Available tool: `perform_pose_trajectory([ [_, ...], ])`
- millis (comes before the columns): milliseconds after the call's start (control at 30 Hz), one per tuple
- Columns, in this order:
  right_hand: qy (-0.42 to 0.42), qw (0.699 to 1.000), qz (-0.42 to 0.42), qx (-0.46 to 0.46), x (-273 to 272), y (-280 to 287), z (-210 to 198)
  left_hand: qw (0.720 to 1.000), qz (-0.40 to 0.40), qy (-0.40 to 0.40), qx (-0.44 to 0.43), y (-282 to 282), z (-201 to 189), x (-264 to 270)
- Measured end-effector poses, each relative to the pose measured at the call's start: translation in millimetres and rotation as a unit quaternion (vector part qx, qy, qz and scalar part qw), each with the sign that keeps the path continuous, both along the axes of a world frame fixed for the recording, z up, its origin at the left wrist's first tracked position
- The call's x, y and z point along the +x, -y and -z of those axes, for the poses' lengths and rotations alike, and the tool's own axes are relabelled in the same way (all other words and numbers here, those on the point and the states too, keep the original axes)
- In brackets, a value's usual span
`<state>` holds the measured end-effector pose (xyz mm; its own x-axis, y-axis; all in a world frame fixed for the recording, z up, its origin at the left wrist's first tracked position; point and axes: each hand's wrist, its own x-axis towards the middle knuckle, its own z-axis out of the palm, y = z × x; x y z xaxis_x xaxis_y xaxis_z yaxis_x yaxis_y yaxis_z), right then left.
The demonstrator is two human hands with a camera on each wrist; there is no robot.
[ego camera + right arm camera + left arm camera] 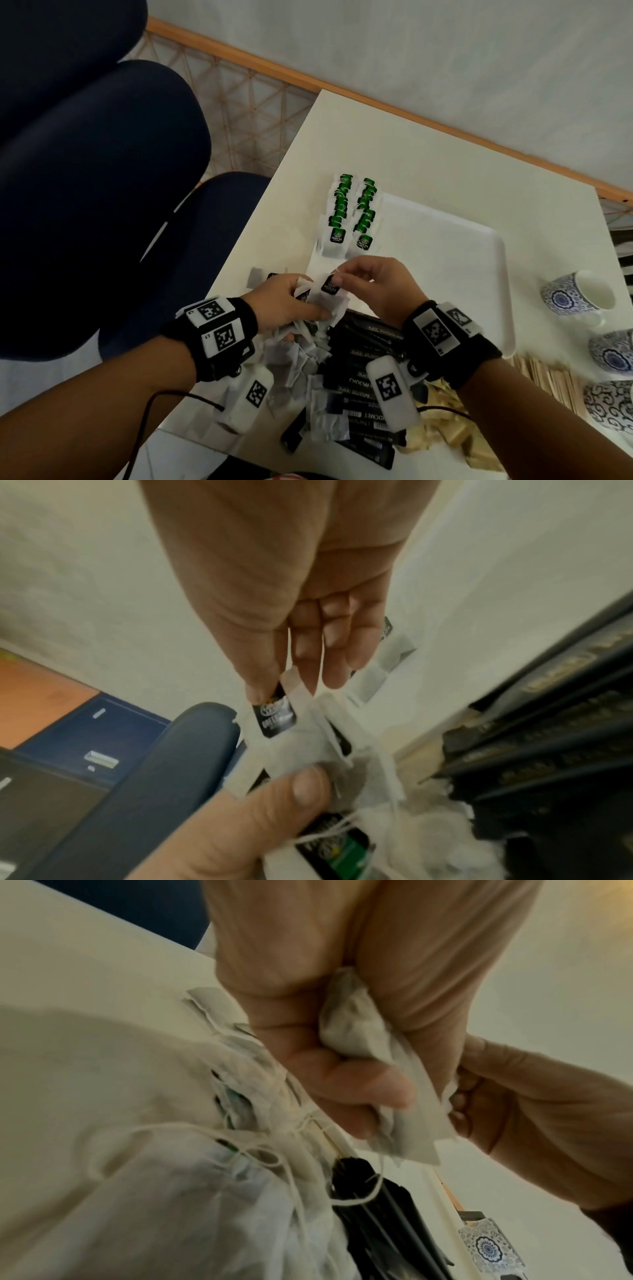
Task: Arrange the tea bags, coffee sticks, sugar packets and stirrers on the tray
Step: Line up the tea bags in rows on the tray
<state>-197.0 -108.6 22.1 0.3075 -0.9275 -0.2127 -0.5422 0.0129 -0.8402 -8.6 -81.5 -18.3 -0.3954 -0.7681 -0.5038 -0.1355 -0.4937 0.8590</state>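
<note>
String is the worry here. The left hand clutches a bunch of tea bags lifted just above the loose heap at the near edge of the tabletop, and the right hand pinches the dark tag of one bag between thumb and fingertip, so both hands are closed on paper and thread. In the left wrist view, loops of thread run tangled through the heap. I'd guess a sharp pull on that tag could tear it off its string, or drag several bags up together and scatter them over the coffee sticks. The fist could also crush the bags it holds. Two neat rows of green-tagged bags already sit at the far left end of the tray, with the hands just near of it; a trailing string could snag and knock them askew. Stirrers and cups lie off to the right, untouched.
</note>
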Motion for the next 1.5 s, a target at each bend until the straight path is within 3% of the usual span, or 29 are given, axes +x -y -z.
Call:
perform_pose_trajectory([
  [133,0.069,0.997,0.038,0.017,-3.4,8.8,-5.6,0.999,-0.032,-0.020,0.010,0.6,1.3,-0.6],
  [267,0.065,0.996,0.066,-0.017,-13.1,22.1,-11.8,0.998,-0.061,0.012,-0.027,5.1,6.0,3.0],
  [633,0.040,0.993,0.111,-0.023,-30.4,58.8,-2.7,0.995,-0.087,0.052,0.001,11.4,0.8,15.8],
  [800,-0.067,0.996,0.022,-0.052,-33.8,64.8,12.3,0.991,-0.121,0.049,-0.017,12.1,1.0,22.1],
  [900,-0.081,0.996,-0.010,-0.042,-34.0,65.7,19.8,0.989,-0.136,0.056,-0.035,17.0,-1.2,22.9],
  [1067,-0.116,0.993,-0.003,-0.012,-32.2,73.0,31.1,0.989,-0.138,0.037,-0.038,20.1,-6.3,20.8],
  [1400,-0.151,0.977,0.059,-0.140,-32.5,72.1,28.9,0.991,-0.130,0.020,-0.036,16.1,-14.4,13.8],
  [1500,-0.158,0.982,0.000,-0.102,-22.7,58.4,21.5,0.991,-0.128,0.016,-0.037,15.0,-14.3,14.3],
])
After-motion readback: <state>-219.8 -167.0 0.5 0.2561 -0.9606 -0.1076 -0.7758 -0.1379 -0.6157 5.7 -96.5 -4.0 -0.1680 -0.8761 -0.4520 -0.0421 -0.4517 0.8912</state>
